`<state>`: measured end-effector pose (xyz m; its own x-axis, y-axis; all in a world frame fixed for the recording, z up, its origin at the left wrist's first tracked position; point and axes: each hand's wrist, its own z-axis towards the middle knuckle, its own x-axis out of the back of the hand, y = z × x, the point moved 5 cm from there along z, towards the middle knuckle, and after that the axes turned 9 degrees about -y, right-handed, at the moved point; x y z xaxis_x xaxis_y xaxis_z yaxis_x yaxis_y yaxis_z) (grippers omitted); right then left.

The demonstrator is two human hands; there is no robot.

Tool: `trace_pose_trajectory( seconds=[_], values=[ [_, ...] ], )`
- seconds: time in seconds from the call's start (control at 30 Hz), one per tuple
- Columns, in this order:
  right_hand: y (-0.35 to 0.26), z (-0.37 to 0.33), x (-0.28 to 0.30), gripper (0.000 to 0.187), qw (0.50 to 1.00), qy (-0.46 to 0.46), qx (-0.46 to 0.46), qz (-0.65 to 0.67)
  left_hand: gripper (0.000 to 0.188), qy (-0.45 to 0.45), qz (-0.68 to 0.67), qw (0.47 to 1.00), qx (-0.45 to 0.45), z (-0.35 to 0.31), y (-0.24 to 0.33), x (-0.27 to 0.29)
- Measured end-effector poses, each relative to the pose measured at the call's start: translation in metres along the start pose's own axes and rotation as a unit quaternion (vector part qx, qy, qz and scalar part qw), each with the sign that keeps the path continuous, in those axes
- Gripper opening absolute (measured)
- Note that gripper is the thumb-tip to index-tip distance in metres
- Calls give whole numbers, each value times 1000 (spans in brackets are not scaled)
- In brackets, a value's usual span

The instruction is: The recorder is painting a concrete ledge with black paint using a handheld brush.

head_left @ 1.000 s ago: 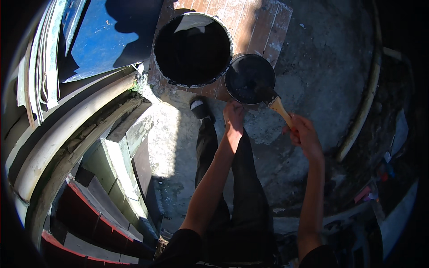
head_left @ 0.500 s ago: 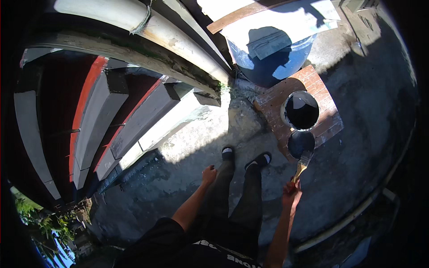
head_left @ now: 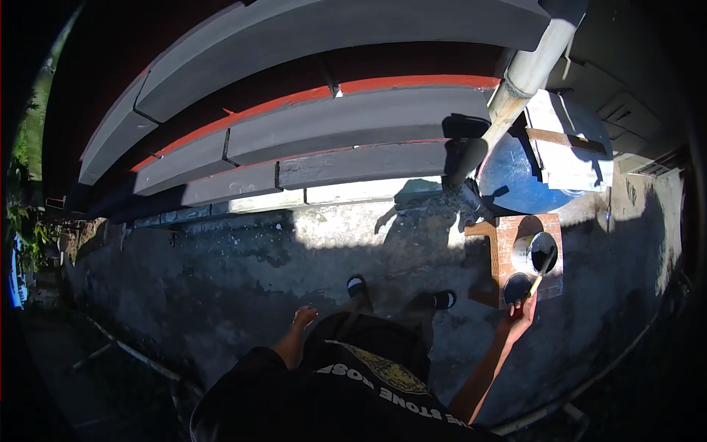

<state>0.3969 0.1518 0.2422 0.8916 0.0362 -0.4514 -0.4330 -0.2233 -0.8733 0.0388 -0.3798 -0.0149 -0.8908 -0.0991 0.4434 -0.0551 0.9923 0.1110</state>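
Observation:
My right hand grips the pale handle of a paintbrush. The brush's dark bristles are at the mouth of a paint bucket, which has dark paint inside; whether they touch the paint I cannot tell. Beside the bucket, just left of the brush handle, lies a round dark lid. Both rest on a small brown, paint-spotted stand. My left hand hangs low over the ground, apart from everything, its fingers curled with nothing visible in them.
Long grey ledges with red strips between them run across the far side. A whitish pipe slants down at their right end. Behind the stand is a blue drum topped with a white sheet. Sun and shadow cross the concrete ground.
My view has turned toward the grey ledges, so the stand sits farther right. The brush has gone from over the lid to the bucket's mouth. My left hand stays low and curled.

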Motion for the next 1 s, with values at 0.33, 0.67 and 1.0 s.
trace_pose_trajectory(
  seconds=[0.33,0.67,1.0],
  values=[
    [83,-92,-277,42,947,-292,-134,-10,34,-79,190,978,-30,66,-112,24],
    [258,-128,-439,32,782,-515,-202,-286,45,110,-335,933,-71,-19,-90,86],
    [344,-159,-579,33,629,-558,81,-535,40,195,-300,925,-130,50,-178,134]
  ],
)
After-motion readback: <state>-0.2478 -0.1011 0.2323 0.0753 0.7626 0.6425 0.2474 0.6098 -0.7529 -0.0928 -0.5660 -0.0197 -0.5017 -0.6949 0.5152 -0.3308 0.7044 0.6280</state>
